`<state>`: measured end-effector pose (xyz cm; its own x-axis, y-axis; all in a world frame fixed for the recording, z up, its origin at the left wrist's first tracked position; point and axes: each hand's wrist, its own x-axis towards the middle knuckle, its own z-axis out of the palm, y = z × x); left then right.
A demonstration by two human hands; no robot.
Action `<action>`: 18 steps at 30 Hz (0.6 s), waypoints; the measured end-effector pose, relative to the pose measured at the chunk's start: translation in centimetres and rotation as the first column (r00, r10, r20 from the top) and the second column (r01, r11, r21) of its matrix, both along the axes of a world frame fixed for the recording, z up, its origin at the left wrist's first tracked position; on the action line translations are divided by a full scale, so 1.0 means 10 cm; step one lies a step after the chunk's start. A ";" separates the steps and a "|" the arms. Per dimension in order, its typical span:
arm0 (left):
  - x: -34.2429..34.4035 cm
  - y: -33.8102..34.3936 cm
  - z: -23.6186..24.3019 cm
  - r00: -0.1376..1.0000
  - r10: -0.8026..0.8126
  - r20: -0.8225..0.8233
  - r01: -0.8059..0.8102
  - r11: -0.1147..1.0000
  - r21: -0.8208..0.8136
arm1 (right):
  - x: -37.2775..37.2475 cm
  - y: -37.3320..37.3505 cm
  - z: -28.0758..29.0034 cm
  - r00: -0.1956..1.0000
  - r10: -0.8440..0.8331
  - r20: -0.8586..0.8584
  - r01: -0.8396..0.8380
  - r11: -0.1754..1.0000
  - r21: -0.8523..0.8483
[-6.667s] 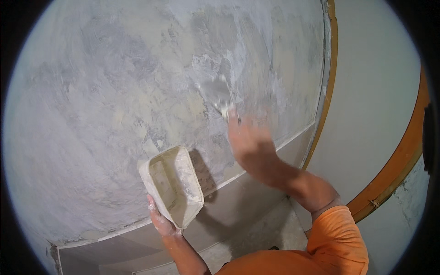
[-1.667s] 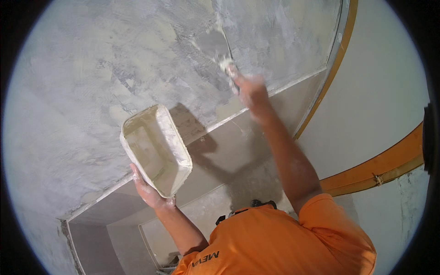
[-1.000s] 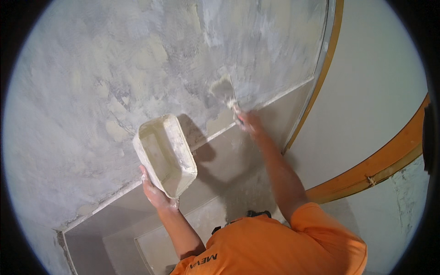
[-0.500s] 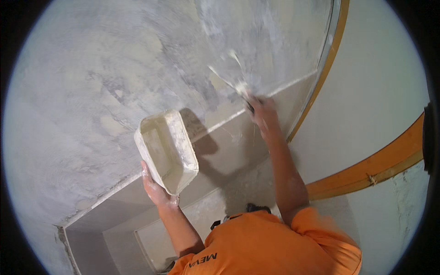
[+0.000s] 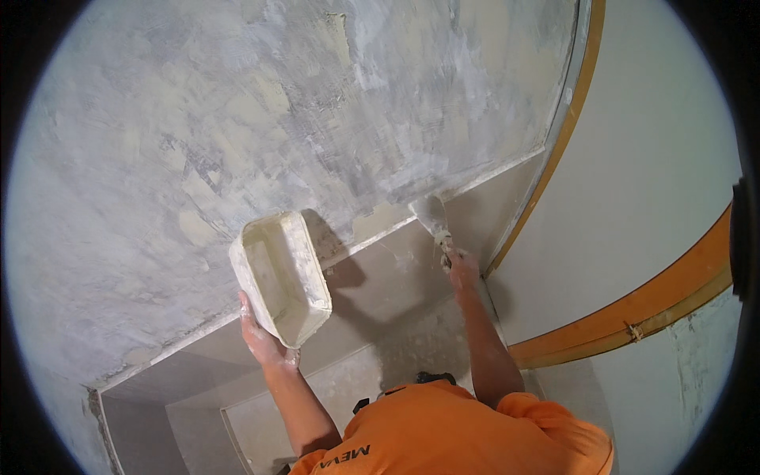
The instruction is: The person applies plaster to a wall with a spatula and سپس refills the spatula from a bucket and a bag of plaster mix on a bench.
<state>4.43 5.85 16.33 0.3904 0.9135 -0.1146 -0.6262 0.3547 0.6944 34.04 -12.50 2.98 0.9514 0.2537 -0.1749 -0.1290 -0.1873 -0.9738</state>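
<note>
We saw the right hand [image 5: 461, 269] wrapped around the handle of a putty knife [image 5: 431, 215], whose pale-smeared blade pointed away from the fingers, up and slightly left, and lay over the white edge strip [image 5: 507, 166]; whether it touched there, we could not tell. Well to the left of that hand and a little lower, we saw the left hand [image 5: 263, 342], white-smudged, clamped on the near end of a cream tub [image 5: 304, 257], fingers along its outer left side and palm beneath. The tub tilted with its mouth toward us, whitish residue on its walls. Beyond both hands we had the patchy grey-and-cream surface [image 5: 158, 119]; to the right of the right hand, a brown strip [image 5: 587, 75]; below both, our orange shirt [image 5: 459, 431].
</note>
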 end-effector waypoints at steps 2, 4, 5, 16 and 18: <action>0.00 0.02 -0.06 1.000 -0.022 0.017 0.022 1.000 0.022 | -0.09 0.06 0.36 0.992 -0.054 0.115 0.028 0.976 0.215; 0.06 0.00 0.00 0.997 -0.067 0.028 0.065 0.997 0.049 | 0.14 0.14 0.63 0.902 -0.060 0.427 -0.046 0.971 0.233; 0.05 -0.02 0.01 0.997 -0.072 0.037 0.070 0.996 0.051 | 0.13 0.23 0.89 0.894 0.005 0.449 -0.130 0.960 0.247; 0.04 -0.04 0.04 0.998 0.029 0.055 -0.035 0.992 0.122 | -0.24 0.71 1.56 0.935 0.318 0.159 -0.356 0.841 0.407; 0.01 -0.06 0.03 0.996 0.086 0.019 -0.088 0.989 0.115 | -0.14 0.52 0.99 0.962 0.257 0.094 -0.274 0.904 0.328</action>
<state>4.50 5.28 16.62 0.3098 0.9508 -0.0014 -0.6608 0.2164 0.7187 32.60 -7.27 12.85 0.8458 0.5335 0.0088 -0.0718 0.1302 -0.9889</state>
